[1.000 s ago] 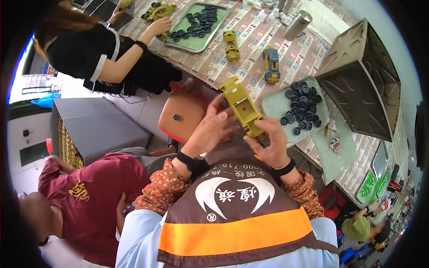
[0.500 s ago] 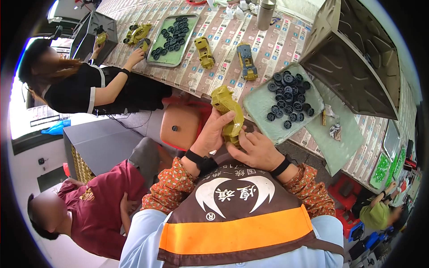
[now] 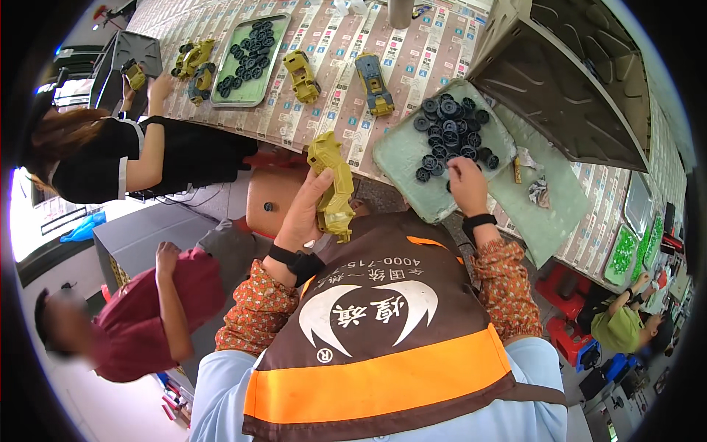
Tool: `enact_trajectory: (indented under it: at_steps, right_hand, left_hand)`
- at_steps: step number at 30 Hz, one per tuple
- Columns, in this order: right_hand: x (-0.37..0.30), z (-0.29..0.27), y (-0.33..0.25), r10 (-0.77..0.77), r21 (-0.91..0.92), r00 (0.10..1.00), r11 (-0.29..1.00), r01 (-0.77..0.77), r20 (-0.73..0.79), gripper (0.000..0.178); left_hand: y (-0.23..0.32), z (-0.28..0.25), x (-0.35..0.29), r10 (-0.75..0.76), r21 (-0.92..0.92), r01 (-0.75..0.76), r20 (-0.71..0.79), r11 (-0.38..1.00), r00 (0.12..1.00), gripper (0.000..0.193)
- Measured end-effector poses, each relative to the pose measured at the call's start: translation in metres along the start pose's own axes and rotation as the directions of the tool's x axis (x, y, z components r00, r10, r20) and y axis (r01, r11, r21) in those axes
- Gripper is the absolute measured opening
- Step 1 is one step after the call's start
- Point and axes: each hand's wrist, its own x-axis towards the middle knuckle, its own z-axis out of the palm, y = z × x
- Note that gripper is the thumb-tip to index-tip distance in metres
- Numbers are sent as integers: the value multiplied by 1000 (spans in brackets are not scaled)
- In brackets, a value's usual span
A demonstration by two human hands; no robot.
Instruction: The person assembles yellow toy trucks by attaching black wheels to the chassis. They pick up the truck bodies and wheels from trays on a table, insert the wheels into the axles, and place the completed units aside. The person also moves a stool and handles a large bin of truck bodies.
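A yellow-green toy car body (image 3: pixel 333 193) is gripped in my left hand (image 3: pixel 300 217), fingers wrapped along its side, in front of my apron. My right hand (image 3: pixel 469 188) is over the near part of a pale green tray (image 3: pixel 398 162) heaped with black toy wheels (image 3: pixel 451 132). Its fingers are drawn together among the nearest wheels, with a dark wheel edge showing by the fingertips. Whether that wheel is in the pinch is hidden. On the table beyond lie another yellow-green toy car (image 3: pixel 300 77) and a blue-grey and yellow one (image 3: pixel 374 85).
Large brown crates (image 3: pixel 560 88) stand at the right behind the tray. A second wheel tray (image 3: pixel 250 92) lies left, near a co-worker in black (image 3: pixel 96 162) handling toy cars. Another person in maroon (image 3: pixel 158 309) sits at left. An orange-brown stool (image 3: pixel 274 202) holds one wheel.
My right hand has left the car body and reached right, over the wheel tray. The left hand has shifted left with the car. The maroon-clad person has raised a hand.
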Motion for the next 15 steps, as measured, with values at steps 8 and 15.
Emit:
enact_trajectory:
  at_steps: [8,15]
  right_hand:
    - [11,43,-18,-1,-266,992,963,34,123,34]
    - [16,32,-18,43,-63,995,997,-37,89,26]
  left_hand:
    - [2,5,-4,-96,-21,97,53,995,994,53]
    - [8,6,-14,-59,64,58,0,996,998,55]
